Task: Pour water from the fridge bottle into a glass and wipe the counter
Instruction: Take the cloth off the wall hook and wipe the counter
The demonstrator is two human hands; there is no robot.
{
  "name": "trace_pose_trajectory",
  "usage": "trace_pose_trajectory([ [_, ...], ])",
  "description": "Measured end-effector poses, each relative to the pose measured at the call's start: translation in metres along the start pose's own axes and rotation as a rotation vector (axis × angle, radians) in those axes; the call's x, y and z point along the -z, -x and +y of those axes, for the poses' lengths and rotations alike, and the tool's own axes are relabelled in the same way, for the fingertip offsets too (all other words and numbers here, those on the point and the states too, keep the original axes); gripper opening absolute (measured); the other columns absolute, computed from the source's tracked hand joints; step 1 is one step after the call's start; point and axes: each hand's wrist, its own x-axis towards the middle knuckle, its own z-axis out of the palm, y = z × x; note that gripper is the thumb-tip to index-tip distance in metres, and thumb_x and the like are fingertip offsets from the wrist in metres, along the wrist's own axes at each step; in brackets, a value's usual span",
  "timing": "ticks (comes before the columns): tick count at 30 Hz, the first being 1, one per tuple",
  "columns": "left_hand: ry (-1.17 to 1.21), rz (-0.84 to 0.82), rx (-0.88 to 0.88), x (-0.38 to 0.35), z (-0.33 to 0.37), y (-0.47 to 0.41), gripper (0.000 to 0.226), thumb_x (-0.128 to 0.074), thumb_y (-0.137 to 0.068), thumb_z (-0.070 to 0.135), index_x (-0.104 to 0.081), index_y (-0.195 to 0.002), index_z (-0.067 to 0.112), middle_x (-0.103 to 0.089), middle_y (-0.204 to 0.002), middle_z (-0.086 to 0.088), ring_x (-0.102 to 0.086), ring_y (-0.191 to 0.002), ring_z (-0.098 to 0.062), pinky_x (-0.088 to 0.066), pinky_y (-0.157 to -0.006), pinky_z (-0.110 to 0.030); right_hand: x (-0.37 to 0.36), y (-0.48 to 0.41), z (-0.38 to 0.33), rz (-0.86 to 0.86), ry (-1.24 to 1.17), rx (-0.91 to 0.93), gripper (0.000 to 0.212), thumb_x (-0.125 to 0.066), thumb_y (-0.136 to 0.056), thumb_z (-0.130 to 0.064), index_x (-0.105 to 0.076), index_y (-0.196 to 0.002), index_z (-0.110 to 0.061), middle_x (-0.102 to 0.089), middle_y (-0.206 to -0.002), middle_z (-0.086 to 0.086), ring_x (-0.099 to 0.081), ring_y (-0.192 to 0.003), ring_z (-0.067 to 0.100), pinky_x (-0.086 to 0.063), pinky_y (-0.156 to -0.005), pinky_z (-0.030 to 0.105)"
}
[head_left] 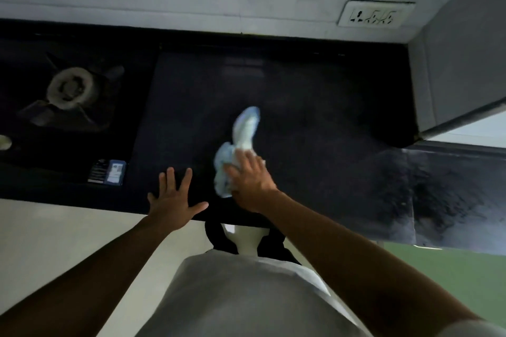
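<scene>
Pale blue cloth (241, 150) lies bunched under my right grip (250, 178), fingers closed over it on the dark tabletop (315, 123); left grip (174, 200) spread flat, empty, at the tabletop's edge.

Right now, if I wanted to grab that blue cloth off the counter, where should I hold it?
Probably take the bunched end of the cloth, where the right hand already presses it against the dark counter. Come from above, at the counter's front edge. That end is thick and crumpled, so fingers can close round it. The far tail lies thin and would likely just dangle.
</scene>
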Motion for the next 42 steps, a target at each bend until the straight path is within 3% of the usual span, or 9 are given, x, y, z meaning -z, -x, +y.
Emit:
trace_pose_trajectory([
  [3,0.013,0.01,0.012,0.001,0.001,0.001,0.107,-0.057,-0.082,0.074,0.006,-0.159,0.035,0.016,-0.168,-0.012,0.013,-0.155,-0.035,-0.018,-0.117,-0.068,-0.003,-0.032,-0.033,-0.306,0.132,0.228,0.075,-0.067,-0.084,-0.032,-0.032,-0.15,-0.031,-0.009,-0.162,0.018,-0.011,-0.148,0.042,-0.019,-0.118,0.059],
  [7,0.034,0.012,-0.006,0.002,-0.002,0.002,0.105,-0.052,-0.084,0.076,0.007,-0.159,0.034,0.019,-0.167,-0.013,0.014,-0.155,-0.035,-0.017,-0.116,-0.068,0.004,-0.075,-0.014,-0.306,0.136,0.3,0.066,-0.064,-0.087,-0.041,-0.038,-0.147,-0.037,-0.018,-0.162,0.009,-0.02,-0.147,0.037,-0.029,-0.115,0.057],
  [12,0.015,0.003,-0.033,0.002,-0.005,0.001,0.104,-0.047,-0.086,0.077,0.013,-0.158,0.034,0.021,-0.166,-0.015,0.015,-0.154,-0.037,-0.016,-0.116,-0.069,0.043,-0.099,0.079,-0.004,0.088,-0.221,0.061,-0.063,-0.084,-0.041,-0.049,-0.143,-0.029,-0.045,-0.149,0.012,-0.045,-0.134,0.036,-0.039,-0.111,0.05],
  [16,-0.027,0.044,-0.052,-0.002,-0.007,0.001,0.104,-0.045,-0.085,0.079,0.012,-0.158,0.031,0.016,-0.167,-0.018,0.012,-0.154,-0.04,-0.019,-0.114,-0.07,0.058,-0.072,0.137,0.173,-0.039,-0.788,0.061,-0.059,-0.086,-0.039,-0.037,-0.142,-0.03,-0.032,-0.149,0.023,-0.037,-0.133,0.046,-0.038,-0.107,0.055],
  [20,-0.059,0.105,-0.074,-0.007,-0.009,0.002,0.105,-0.042,-0.084,0.081,0.009,-0.159,0.029,0.009,-0.167,-0.02,0.007,-0.154,-0.042,-0.021,-0.112,-0.072,0.028,-0.058,0.09,0.217,-0.013,-1.001,0.073,-0.056,-0.088,-0.035,-0.022,-0.152,-0.026,-0.017,-0.157,0.029,-0.025,-0.139,0.047,-0.029,-0.109,0.056],
  [28,-0.039,0.155,-0.093,-0.008,-0.011,0.002,0.105,-0.045,-0.081,0.083,-0.004,-0.161,0.027,-0.001,-0.167,-0.023,-0.001,-0.153,-0.045,-0.023,-0.11,-0.073,-0.032,-0.02,-0.035,-0.072,0.089,0.025,0.08,-0.07,-0.08,-0.044,-0.033,-0.149,-0.026,-0.03,-0.154,0.03,-0.035,-0.137,0.051,-0.037,-0.107,0.064],
  [31,-0.029,0.16,-0.109,-0.008,-0.011,0.002,0.104,-0.046,-0.081,0.081,-0.007,-0.161,0.026,-0.003,-0.166,-0.025,-0.004,-0.152,-0.047,-0.023,-0.11,-0.073,-0.02,-0.002,-0.003,-0.108,0.101,0.147,0.074,-0.069,-0.081,-0.045,-0.038,-0.148,-0.034,-0.034,-0.156,0.022,-0.038,-0.14,0.043,-0.038,-0.11,0.055],
  [36,-0.041,0.11,-0.129,-0.006,-0.014,0.0,0.102,-0.039,-0.086,0.081,0.005,-0.16,0.025,0.008,-0.165,-0.025,0.004,-0.152,-0.047,-0.019,-0.112,-0.072,0.012,0.053,0.068,0.179,0.0,-0.423,0.069,-0.069,-0.082,-0.045,-0.042,-0.144,-0.028,-0.041,-0.148,0.026,-0.05,-0.121,0.05,-0.049,-0.093,0.056],
  [42,-0.038,0.065,-0.145,-0.002,-0.013,0.001,0.101,-0.038,-0.089,0.078,0.01,-0.159,0.024,0.014,-0.164,-0.026,0.01,-0.151,-0.048,-0.015,-0.113,-0.073,0.005,0.059,0.045,0.214,-0.071,-1.077,0.08,-0.06,-0.088,-0.051,-0.02,-0.152,-0.026,-0.015,-0.157,0.029,-0.026,-0.138,0.05,-0.034,-0.108,0.057],
])
